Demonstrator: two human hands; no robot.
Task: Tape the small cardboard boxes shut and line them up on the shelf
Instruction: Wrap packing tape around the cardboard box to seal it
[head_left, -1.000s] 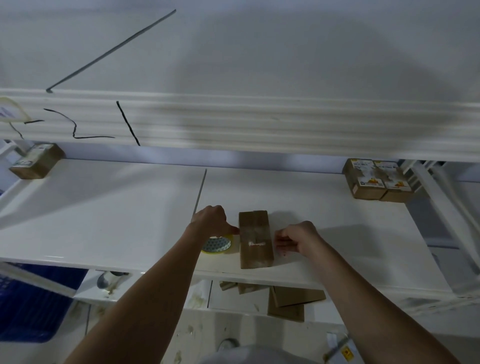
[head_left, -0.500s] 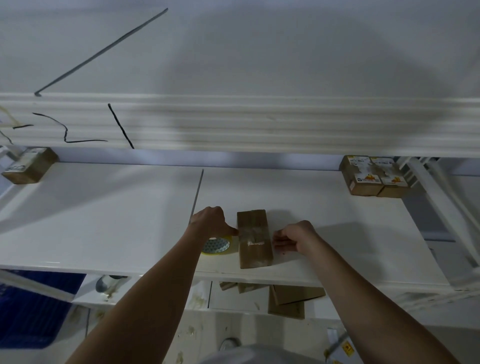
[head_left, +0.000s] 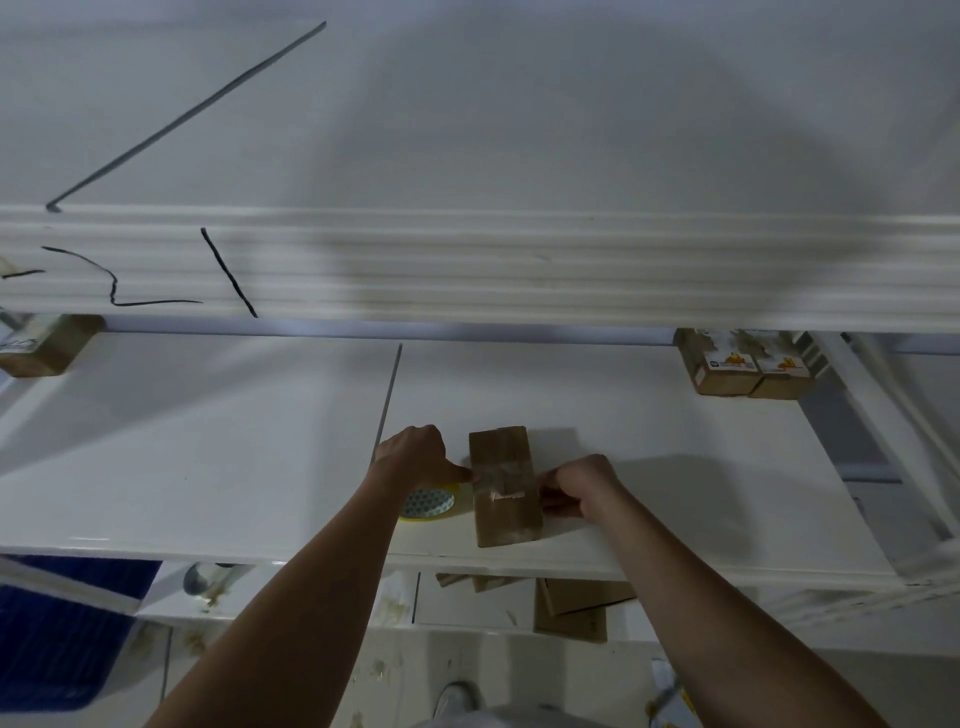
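Tape (head_left: 503, 474) is pulled across the box (head_left: 505, 486) by curled left hand (head_left: 415, 457) and pinching right hand (head_left: 582, 488); best kept taut, then rubbed down flat.

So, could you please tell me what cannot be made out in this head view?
- Yellow-rimmed tape roll: partly hidden under the left hand.
- Right hand fingertips: curled out of sight beside the brown cardboard box.
- Two labelled cardboard boxes: print too small, tops cut by the white upper shelf.
- Flat cardboard pieces: half hidden beneath the white lower shelf.

Bare forearms (no sleeves); light shoe (head_left: 456, 699).
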